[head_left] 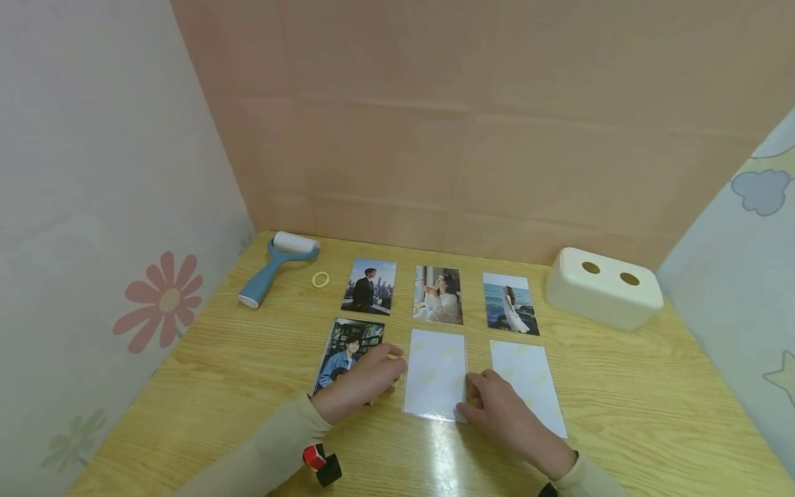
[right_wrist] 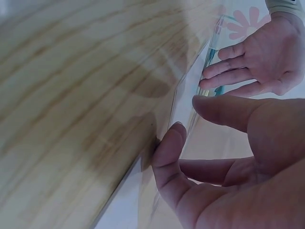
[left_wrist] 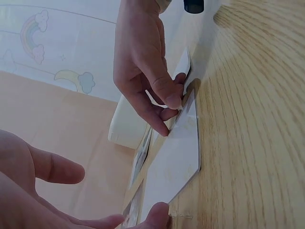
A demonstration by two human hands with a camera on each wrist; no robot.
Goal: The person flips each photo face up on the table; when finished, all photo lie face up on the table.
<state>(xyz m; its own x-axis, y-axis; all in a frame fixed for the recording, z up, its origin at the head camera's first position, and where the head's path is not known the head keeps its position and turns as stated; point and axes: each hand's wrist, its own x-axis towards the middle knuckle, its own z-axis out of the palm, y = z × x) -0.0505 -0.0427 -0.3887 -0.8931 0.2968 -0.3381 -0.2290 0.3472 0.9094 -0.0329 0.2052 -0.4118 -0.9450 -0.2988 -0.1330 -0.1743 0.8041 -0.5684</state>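
Note:
A white card face down [head_left: 436, 376], faintly marked in yellow, lies between both hands in the head view. My left hand [head_left: 366, 378] is at its left edge, fingers slightly bent, partly covering a photo card of a person in a blue jacket [head_left: 338, 359]. At the card's right edge are the fingertips of my right hand [head_left: 506, 417], bent, with a gap between thumb and forefinger in the right wrist view. Under and beyond this hand lies a second white card [head_left: 528, 376], partly hidden.
Behind lie three photo cards in a row: a dark suit [head_left: 368, 288], a white top [head_left: 438, 297] and a seaside scene [head_left: 511, 304]. A blue-handled roller [head_left: 267, 273] and a pale yellow ring [head_left: 320, 279] lie back left. A cream box with two holes [head_left: 602, 290] stands back right.

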